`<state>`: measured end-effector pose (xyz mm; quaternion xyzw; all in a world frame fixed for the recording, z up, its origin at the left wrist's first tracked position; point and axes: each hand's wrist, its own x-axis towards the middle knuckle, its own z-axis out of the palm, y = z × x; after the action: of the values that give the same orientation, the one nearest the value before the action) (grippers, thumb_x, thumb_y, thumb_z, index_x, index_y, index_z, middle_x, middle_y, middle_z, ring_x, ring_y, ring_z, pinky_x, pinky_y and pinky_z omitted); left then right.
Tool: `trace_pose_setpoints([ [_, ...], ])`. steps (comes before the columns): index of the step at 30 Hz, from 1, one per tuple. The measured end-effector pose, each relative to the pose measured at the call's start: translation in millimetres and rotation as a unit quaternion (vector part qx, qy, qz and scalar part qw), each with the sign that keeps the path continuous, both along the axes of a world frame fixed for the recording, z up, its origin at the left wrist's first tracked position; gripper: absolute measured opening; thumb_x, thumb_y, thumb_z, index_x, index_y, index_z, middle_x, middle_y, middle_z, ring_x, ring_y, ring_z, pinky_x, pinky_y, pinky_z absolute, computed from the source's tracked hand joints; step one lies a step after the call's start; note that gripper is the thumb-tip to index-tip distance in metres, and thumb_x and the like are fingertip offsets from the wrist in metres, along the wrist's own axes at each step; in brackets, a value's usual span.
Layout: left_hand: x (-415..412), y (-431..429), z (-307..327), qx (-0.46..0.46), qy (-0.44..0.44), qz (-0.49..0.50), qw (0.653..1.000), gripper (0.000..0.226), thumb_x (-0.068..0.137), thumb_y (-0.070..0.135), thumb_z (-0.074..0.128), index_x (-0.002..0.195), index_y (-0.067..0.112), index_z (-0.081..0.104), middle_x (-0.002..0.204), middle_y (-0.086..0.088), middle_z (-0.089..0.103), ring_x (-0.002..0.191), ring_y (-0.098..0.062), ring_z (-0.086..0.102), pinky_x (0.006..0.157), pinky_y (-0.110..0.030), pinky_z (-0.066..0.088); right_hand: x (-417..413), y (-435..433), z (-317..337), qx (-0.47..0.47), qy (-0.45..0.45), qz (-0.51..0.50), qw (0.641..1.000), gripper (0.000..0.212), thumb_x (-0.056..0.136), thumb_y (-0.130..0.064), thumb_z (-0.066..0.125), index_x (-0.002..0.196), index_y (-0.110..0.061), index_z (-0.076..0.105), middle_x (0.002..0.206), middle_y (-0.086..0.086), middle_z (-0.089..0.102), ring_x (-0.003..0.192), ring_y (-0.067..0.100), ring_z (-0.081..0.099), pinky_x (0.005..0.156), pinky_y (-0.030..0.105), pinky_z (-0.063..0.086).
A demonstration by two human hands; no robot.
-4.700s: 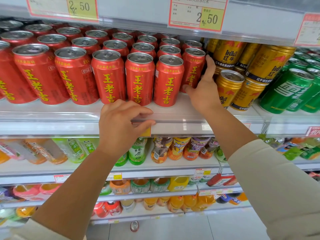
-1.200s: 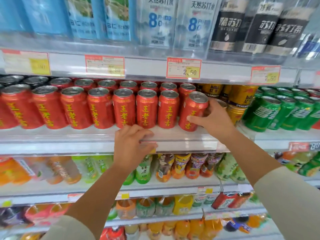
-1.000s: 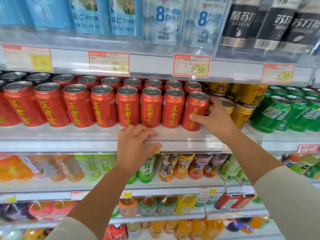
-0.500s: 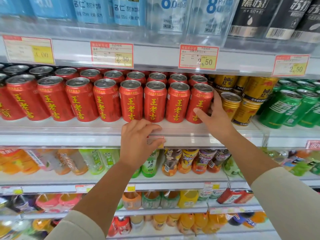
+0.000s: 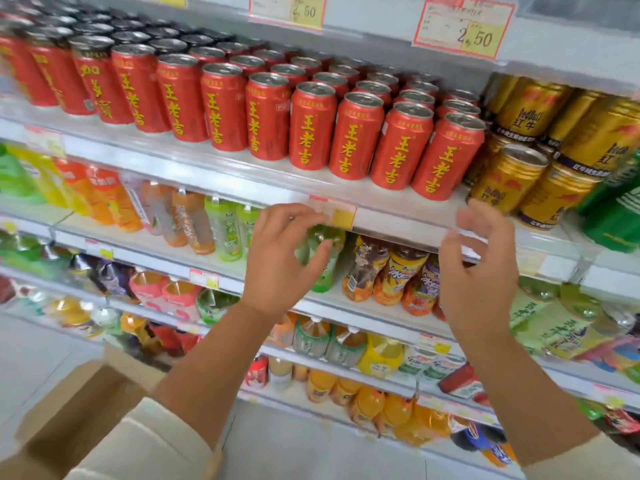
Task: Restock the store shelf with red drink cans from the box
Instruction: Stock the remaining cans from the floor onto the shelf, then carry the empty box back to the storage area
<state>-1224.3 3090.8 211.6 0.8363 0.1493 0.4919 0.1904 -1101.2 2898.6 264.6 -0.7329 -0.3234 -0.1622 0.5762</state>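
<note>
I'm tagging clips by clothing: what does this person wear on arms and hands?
Cream long sleeves on both arms, the left sleeve and right sleeve, pushed up so the forearms are bare. The left hand and right hand are ungloved, with no ring or watch showing.

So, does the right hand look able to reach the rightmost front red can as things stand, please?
Probably yes. The right hand is empty and open just below the shelf edge, and the rightmost front red can stands at the front with nothing before it.
</note>
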Motion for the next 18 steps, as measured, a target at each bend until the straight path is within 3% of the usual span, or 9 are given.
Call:
trace_pose_setpoints([
  [4, -73.0, -30.5, -67.0, -0.126, 0.073, 0.056, 0.988, 0.03, 0.088, 0.029, 0.062, 0.113, 0.014, 0.07, 0.113, -0.004, 0.062, 0.11, -0.022, 0.054, 0.101, -0.018, 0.034, -32.6, -8.0, -46.9, -0.049, 0.043, 0.089, 0.994, 0.03, 0.096, -0.014, 0.052, 0.123, -0.027, 0.05, 0.114, -0.001, 0.059, 0.104, 0.007, 0.058, 0.085, 0.016, 0.046],
  [6, -118.0, -42.8, -100.7, -0.195, 0.114, 0.101, 0.969, 0.033, 0.089, 0.033, 0.058, 0.115, 0.016, 0.068, 0.116, -0.001, 0.061, 0.109, -0.017, 0.055, 0.098, -0.02, 0.038, -49.4, -3.4, -73.2, -0.103, 0.076, 0.117, 0.985, 0.028, 0.094, -0.018, 0.051, 0.121, -0.024, 0.053, 0.109, -0.011, 0.058, 0.101, 0.004, 0.056, 0.085, 0.02, 0.046],
  [9, -187.9, -53.2, -147.2, -0.276, 0.166, 0.189, 0.927, 0.032, 0.087, 0.033, 0.065, 0.116, 0.02, 0.067, 0.115, 0.003, 0.059, 0.103, -0.015, 0.058, 0.087, -0.024, 0.045, -76.9, 14.8, -116.4, -0.188, 0.129, 0.157, 0.961, 0.029, 0.093, -0.009, 0.053, 0.12, -0.022, 0.055, 0.108, -0.012, 0.057, 0.098, -0.002, 0.055, 0.085, 0.028, 0.049],
  [11, -239.3, -50.5, -176.7, -0.354, 0.205, 0.257, 0.876, 0.037, 0.084, 0.025, 0.073, 0.12, 0.022, 0.065, 0.118, 0.003, 0.057, 0.109, -0.018, 0.056, 0.087, -0.025, 0.045, -102.1, 40.3, -150.4, -0.259, 0.142, 0.197, 0.935, 0.03, 0.091, -0.008, 0.054, 0.118, -0.022, 0.056, 0.109, -0.009, 0.058, 0.101, 0.007, 0.057, 0.088, 0.039, 0.05],
  [15, -335.8, -38.3, -233.9, -0.501, 0.233, 0.351, 0.757, 0.049, 0.089, 0.032, 0.068, 0.135, 0.026, 0.053, 0.133, 0.005, 0.048, 0.114, -0.01, 0.05, 0.094, -0.021, 0.039, -158.8, 102.2, -214.5, -0.388, 0.16, 0.262, 0.869, 0.033, 0.089, -0.011, 0.057, 0.117, -0.026, 0.057, 0.118, -0.001, 0.059, 0.102, 0.018, 0.059, 0.087, 0.046, 0.051],
  [18, -397.0, -22.0, -277.1, -0.577, 0.228, 0.38, 0.687, 0.056, 0.09, 0.032, 0.068, 0.141, 0.022, 0.048, 0.137, -0.001, 0.046, 0.115, -0.022, 0.056, 0.097, -0.035, 0.047, -200.4, 151.5, -267.3, -0.454, 0.156, 0.298, 0.825, 0.034, 0.086, -0.01, 0.06, 0.116, -0.024, 0.057, 0.116, 0.002, 0.062, 0.101, 0.024, 0.062, 0.087, 0.045, 0.051],
])
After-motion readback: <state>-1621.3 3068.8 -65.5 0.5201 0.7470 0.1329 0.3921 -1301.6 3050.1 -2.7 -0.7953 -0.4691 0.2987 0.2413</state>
